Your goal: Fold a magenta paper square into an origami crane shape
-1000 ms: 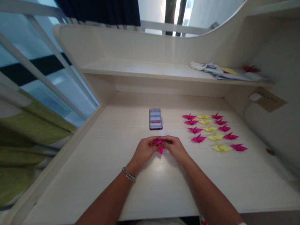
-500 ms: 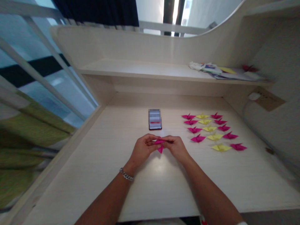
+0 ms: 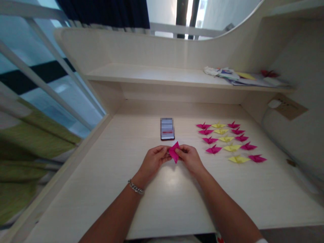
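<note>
A pink origami crane (image 3: 173, 152) is held between my two hands above the desk, its pointed wings turned up and down. My left hand (image 3: 155, 160) pinches its left side with thumb and fingers. On the right, my right hand (image 3: 189, 158) grips the other side, with the thumb lying on the paper. Just beyond the hands a phone (image 3: 167, 129) lies on the desk, its screen blurred out. To the right, pink cranes (image 3: 214, 149) and yellow cranes (image 3: 232, 147) stand in several rows of pink, yellow and pink; the nearest row shows one yellow and one pink.
The pale desk (image 3: 101, 189) has a shelf (image 3: 152, 75) at the back with papers (image 3: 243, 77) and a red folded piece (image 3: 269, 73) on it. A white cable (image 3: 268, 128) runs from the wall socket plate (image 3: 291, 106) down the right side. Bed rails (image 3: 50, 64) stand at the left.
The pink crane has been turned in my hands, so its broad side now faces me with points up and down. My fingers have shifted along it; the rows of cranes stay put.
</note>
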`<state>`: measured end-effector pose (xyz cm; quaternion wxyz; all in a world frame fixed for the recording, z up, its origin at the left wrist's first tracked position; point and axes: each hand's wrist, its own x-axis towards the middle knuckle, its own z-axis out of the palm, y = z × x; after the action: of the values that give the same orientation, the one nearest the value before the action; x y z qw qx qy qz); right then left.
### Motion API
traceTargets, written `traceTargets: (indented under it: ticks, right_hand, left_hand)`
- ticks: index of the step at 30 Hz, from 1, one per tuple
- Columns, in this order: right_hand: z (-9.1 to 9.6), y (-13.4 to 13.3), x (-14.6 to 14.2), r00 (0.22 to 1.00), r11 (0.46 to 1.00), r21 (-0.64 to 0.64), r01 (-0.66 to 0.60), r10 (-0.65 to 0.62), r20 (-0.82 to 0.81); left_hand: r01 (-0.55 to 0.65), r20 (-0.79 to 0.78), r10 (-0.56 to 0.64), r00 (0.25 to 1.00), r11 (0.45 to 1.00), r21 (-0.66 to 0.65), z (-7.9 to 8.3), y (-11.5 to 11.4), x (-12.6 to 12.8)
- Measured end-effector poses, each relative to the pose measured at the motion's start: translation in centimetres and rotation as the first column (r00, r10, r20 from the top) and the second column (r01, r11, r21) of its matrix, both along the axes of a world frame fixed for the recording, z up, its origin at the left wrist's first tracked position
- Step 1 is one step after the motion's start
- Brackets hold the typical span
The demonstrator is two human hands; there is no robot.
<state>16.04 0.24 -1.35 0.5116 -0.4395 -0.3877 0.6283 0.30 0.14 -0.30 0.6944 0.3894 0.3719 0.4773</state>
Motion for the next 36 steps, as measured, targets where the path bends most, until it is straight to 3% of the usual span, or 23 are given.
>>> traceTargets:
  ticks: [11, 18, 23, 30, 36]
  right_hand:
    - [-0.4, 0.0, 0.0, 0.991, 0.995, 0.099, 0.008, -0.021, 0.134]
    - [0.0, -0.2, -0.1, 0.995, 0.994, 0.06, -0.092, 0.088, 0.052]
    - [-0.5, 0.0, -0.2, 0.998, 0.999, 0.02, -0.031, 0.03, 0.059]
    - [-0.7, 0.1, -0.1, 0.988, 0.998, 0.031, -0.059, 0.054, 0.144]
    - [-0.8, 0.1, -0.1, 0.988, 0.998, 0.033, -0.061, 0.055, 0.145]
  left_hand:
    - [-0.02, -0.122, 0.025, 0.992, 0.999, 0.037, -0.8, -0.2, 0.4]
    - [-0.098, -0.274, 0.122, 0.954, 0.99, 0.099, -0.9, 0.1, 0.6]
    - [-0.118, -0.339, 0.167, 0.926, 0.98, 0.16, -0.8, 0.0, 0.8]
    - [-0.151, -0.39, 0.23, 0.892, 0.963, 0.224, -0.5, -0.4, 1.1]
    - [-0.106, -0.422, 0.198, 0.885, 0.967, 0.232, -0.9, -0.3, 0.8]
